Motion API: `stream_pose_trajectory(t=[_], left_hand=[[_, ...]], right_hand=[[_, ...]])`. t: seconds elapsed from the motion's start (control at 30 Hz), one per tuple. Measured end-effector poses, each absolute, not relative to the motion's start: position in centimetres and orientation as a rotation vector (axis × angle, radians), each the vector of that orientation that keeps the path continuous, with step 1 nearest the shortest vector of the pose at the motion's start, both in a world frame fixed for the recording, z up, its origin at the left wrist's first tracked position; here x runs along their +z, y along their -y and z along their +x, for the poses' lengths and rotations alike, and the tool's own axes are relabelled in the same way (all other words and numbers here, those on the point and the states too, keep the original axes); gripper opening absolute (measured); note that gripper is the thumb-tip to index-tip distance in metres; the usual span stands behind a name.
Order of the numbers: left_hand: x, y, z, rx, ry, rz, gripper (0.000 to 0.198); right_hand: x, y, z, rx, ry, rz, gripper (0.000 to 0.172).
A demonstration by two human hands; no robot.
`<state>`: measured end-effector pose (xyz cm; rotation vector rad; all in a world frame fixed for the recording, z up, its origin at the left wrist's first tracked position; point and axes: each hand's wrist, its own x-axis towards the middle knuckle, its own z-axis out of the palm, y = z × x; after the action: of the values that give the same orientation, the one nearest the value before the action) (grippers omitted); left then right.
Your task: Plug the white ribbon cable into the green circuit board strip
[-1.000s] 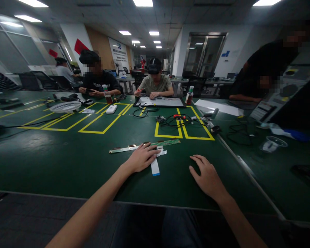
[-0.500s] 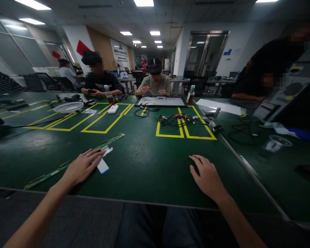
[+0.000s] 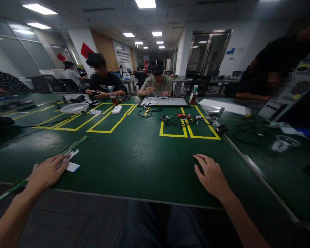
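At the left of the table, my left hand (image 3: 47, 172) is closed over the middle of a long, narrow green circuit board (image 3: 80, 140). The board's near end sticks out past the table's front edge. A white flat ribbon cable (image 3: 72, 167) with a blue tip lies beside my fingertips, and a short white strip curls up just above it. Part of the board is hidden beneath my palm. On the right, my right hand (image 3: 210, 175) rests palm down on the green tabletop (image 3: 139, 165), its fingers loosely spread and holding nothing.
Black cables and a red-handled tool (image 3: 184, 116) lie by yellow tape outlines. Farther back are a flat panel (image 3: 165, 101), two bottles, a white box (image 3: 117, 110) and a round white grille (image 3: 74, 107). Coworkers sit across the table. A clear plastic cup (image 3: 280, 144) lies at right.
My left hand has moved left and towards me, with the circuit board and ribbon cable shifting along. My right hand stays in place; the view has turned slightly.
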<state>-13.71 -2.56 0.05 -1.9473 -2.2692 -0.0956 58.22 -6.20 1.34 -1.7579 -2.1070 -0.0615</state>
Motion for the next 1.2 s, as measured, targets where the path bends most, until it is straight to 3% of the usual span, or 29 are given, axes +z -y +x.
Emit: stream_pose_trajectory(t=[0.33, 0.53, 0.73, 1.2], left_hand=[[1.5, 3.1, -11.0, -0.096, 2.346, -1.846, 0.069], [1.8, 4.0, -10.2, -0.292, 2.399, -1.743, 0.067], [2.7, 3.5, -9.2, -0.215, 2.409, -1.852, 0.071], [-0.9, 3.3, -9.6, -0.268, 2.346, -1.965, 0.079]], right_hand=[[1.0, 6.1, 58.3, -0.084, 2.104, -1.753, 0.046], [1.2, 6.2, 58.3, -0.065, 2.107, -1.755, 0.046], [1.3, 6.2, 58.3, -0.03, 2.103, -1.784, 0.048], [1.1, 6.3, 58.3, -0.042, 2.108, -1.759, 0.047]])
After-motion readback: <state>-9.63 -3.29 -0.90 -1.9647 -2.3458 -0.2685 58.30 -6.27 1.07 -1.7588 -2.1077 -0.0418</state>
